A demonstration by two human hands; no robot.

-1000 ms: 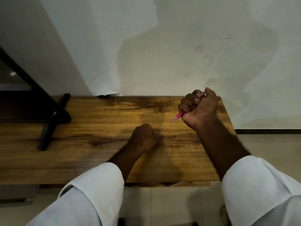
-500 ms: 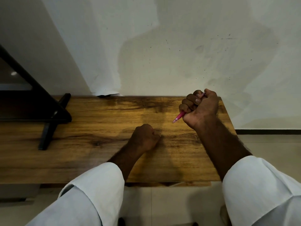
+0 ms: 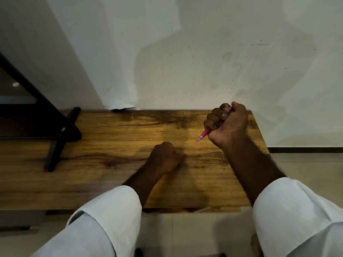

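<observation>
My right hand [image 3: 229, 123] is closed in a fist round a pink pen [image 3: 203, 135], held above the far right part of the wooden table [image 3: 111, 145]. The pen's tip points down and to the left, clear of the wood. My left hand [image 3: 164, 157] rests on the middle of the table as a fist with its fingers curled under; nothing shows in it. Both forearms come out of white sleeves at the bottom of the view.
A black screen on a black stand [image 3: 55, 138] occupies the table's left end. A white wall [image 3: 204, 52] rises right behind the table. The table's right edge lies just past my right hand, with pale floor tiles [image 3: 306, 164] beyond.
My right hand with the pen has dropped very slightly toward the table. My left hand has stayed put.
</observation>
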